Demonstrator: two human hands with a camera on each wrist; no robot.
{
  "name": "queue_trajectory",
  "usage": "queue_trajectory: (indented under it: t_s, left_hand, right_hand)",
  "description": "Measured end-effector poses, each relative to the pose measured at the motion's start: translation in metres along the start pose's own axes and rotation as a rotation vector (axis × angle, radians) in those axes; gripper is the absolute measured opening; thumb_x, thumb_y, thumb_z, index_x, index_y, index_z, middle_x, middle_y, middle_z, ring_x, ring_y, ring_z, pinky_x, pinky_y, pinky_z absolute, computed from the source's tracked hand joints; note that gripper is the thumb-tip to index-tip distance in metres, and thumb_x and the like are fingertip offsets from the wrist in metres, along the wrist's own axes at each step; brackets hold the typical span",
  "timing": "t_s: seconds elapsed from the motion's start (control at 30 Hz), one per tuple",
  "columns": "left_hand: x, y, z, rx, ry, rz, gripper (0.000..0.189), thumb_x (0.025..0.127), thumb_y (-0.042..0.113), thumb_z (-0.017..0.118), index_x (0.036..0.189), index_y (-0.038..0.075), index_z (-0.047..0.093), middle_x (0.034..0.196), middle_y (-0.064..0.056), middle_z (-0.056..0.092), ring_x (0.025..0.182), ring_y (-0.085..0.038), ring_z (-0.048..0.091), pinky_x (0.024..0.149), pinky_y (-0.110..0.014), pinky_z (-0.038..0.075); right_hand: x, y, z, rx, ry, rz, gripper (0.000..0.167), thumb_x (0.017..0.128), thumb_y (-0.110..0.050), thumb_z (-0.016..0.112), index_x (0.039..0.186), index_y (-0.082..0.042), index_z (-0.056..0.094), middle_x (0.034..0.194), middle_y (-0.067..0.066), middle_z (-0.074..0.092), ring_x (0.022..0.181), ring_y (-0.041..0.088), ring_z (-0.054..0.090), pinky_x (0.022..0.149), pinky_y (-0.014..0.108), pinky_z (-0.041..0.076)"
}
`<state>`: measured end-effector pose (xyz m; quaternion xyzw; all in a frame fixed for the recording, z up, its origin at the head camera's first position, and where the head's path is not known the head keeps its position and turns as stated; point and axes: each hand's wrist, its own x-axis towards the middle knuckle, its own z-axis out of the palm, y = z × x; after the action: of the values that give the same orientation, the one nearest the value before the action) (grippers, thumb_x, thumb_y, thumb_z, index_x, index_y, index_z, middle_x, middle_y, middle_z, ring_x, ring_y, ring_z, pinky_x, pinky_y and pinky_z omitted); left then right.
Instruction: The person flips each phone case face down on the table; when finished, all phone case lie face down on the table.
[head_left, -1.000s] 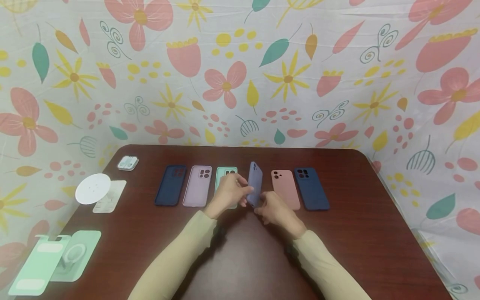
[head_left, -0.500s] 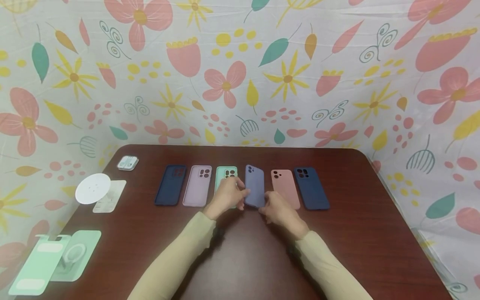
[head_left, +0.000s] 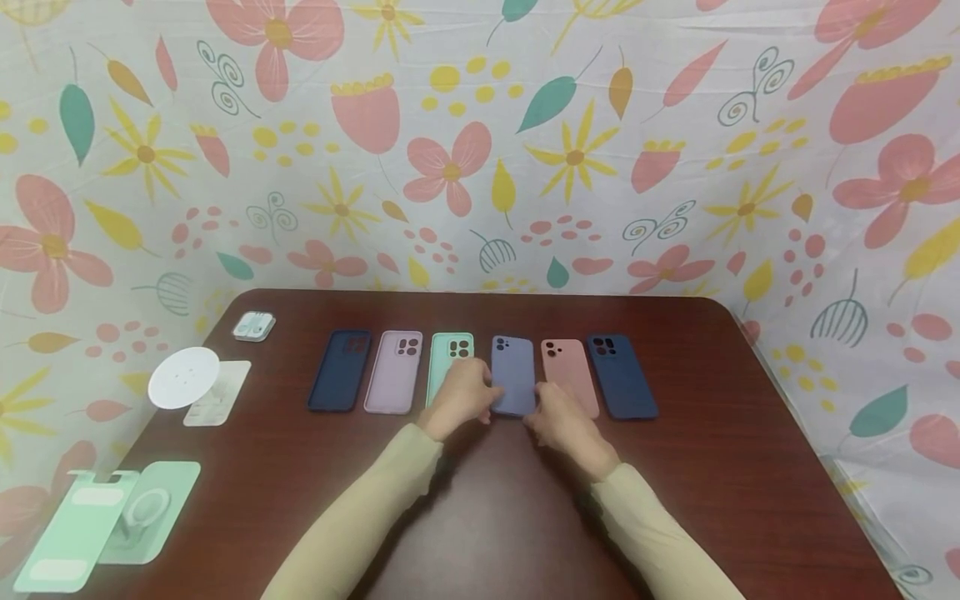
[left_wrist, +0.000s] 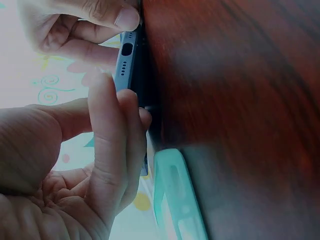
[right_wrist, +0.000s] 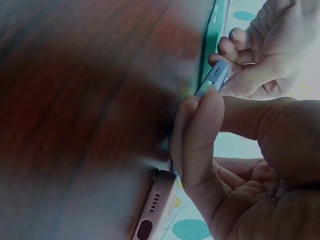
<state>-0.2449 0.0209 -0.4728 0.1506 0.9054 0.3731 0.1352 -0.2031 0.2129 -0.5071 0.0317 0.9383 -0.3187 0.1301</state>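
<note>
A periwinkle-blue phone case (head_left: 513, 375) lies back up, camera holes at the far end, between a mint-green case (head_left: 452, 342) and a pink case (head_left: 568, 367). My left hand (head_left: 461, 390) holds its near left corner between thumb and fingers, covering much of the mint case. At the near right corner, my right hand (head_left: 564, 423) pinches the same case and overlaps the pink one. In the left wrist view the case's bottom edge (left_wrist: 125, 65) shows a port slot and small holes, close over the table. The right wrist view shows the pink case's edge (right_wrist: 154, 205) beside my fingers.
Left in the row lie a navy case (head_left: 339, 371) and a lilac case (head_left: 393, 373); a blue case (head_left: 624, 377) ends it at right. An earphone box (head_left: 254, 326), a white round-topped stand (head_left: 183, 377) and a mint-green folding stand (head_left: 78, 533) stand along the table's left side.
The periwinkle case, tilted up on its edge a second ago, has been lowered flat into the row. Both hands came down with it and still hold its near corners.
</note>
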Motion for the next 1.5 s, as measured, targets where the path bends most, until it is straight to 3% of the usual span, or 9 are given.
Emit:
queue_trajectory:
  t_s: [0.13,0.3,0.67,0.93,1.07,1.23,1.3,1.37,1.5]
  left_hand:
    - [0.019,-0.018,0.013,0.058,-0.007,0.013,0.039,0.096,0.016,0.076,0.06,0.013,0.059,0.05,-0.003,0.065,0.043,-0.011,0.069,0.05,-0.024,0.054]
    - [0.034,-0.031,0.024,0.116,-0.02,0.018,0.035,0.095,0.019,0.075,0.062,0.013,0.064,0.048,0.001,0.066,0.041,-0.008,0.068,0.05,-0.024,0.056]
    - [0.03,-0.019,0.027,0.18,-0.024,0.015,0.03,0.096,0.016,0.074,0.068,0.009,0.069,0.048,0.001,0.065,0.038,-0.008,0.065,0.048,-0.023,0.055]
    - [0.033,-0.025,0.032,0.181,-0.006,0.026,0.026,0.093,0.014,0.076,0.068,0.01,0.07,0.046,0.003,0.063,0.037,-0.008,0.065,0.042,-0.023,0.051]
    - [0.012,-0.005,0.018,0.136,0.027,0.031,0.029,0.093,0.013,0.078,0.067,0.008,0.068,0.046,0.001,0.062,0.035,-0.01,0.062,0.04,-0.022,0.047]
    - [-0.021,0.019,-0.013,0.092,0.08,0.062,0.034,0.094,0.013,0.077,0.063,0.008,0.065,0.048,-0.002,0.063,0.038,-0.01,0.063,0.043,-0.021,0.044]
    - [-0.026,0.018,-0.022,0.087,0.079,0.065,0.03,0.095,0.017,0.078,0.07,0.005,0.068,0.048,-0.001,0.064,0.039,-0.011,0.065,0.049,-0.025,0.05]
    - [-0.03,0.017,-0.03,0.098,0.073,0.047,0.026,0.097,0.022,0.08,0.093,-0.003,0.075,0.052,-0.002,0.067,0.042,-0.012,0.067,0.062,-0.03,0.06]
    - [-0.036,0.01,-0.045,0.116,0.04,-0.027,0.063,0.096,0.029,0.084,0.141,-0.008,0.062,0.065,-0.004,0.072,0.047,-0.013,0.071,0.093,-0.041,0.065]
  right_hand:
    - [0.004,0.005,0.002,-0.006,0.013,0.004,0.033,0.093,-0.003,0.074,0.124,0.005,0.066,0.067,0.006,0.069,0.052,0.016,0.07,0.052,0.029,0.056]
    - [0.003,0.004,0.002,0.002,0.017,0.009,0.035,0.093,-0.002,0.073,0.127,0.006,0.066,0.068,0.006,0.07,0.051,0.016,0.07,0.05,0.029,0.056]
    - [0.005,0.008,0.002,-0.006,0.023,0.013,0.038,0.092,-0.003,0.075,0.128,0.008,0.066,0.066,0.005,0.07,0.05,0.016,0.07,0.049,0.029,0.056]
    - [0.007,0.01,0.003,-0.004,0.028,0.009,0.036,0.09,-0.003,0.075,0.124,0.008,0.067,0.066,0.006,0.07,0.049,0.017,0.069,0.047,0.029,0.055]
    - [0.001,0.002,-0.001,0.01,0.036,0.01,0.042,0.091,-0.004,0.078,0.129,0.007,0.065,0.072,0.008,0.071,0.051,0.017,0.068,0.048,0.028,0.055]
    - [-0.027,-0.024,-0.013,-0.018,0.12,-0.087,0.052,0.09,-0.007,0.082,0.136,0.008,0.062,0.08,0.012,0.071,0.058,0.017,0.066,0.055,0.031,0.056]
    - [-0.041,-0.041,-0.018,-0.017,0.123,-0.115,0.062,0.092,-0.011,0.083,0.144,0.011,0.058,0.079,0.013,0.071,0.06,0.018,0.065,0.06,0.032,0.057]
    - [-0.041,-0.042,-0.014,0.001,0.102,-0.14,0.073,0.095,-0.02,0.084,0.152,0.011,0.051,0.073,0.008,0.07,0.06,0.015,0.065,0.063,0.03,0.056]
    - [-0.044,-0.054,-0.007,0.083,0.048,-0.15,0.079,0.097,-0.025,0.084,0.157,0.009,0.046,0.064,0.003,0.065,0.054,0.014,0.063,0.058,0.029,0.055]
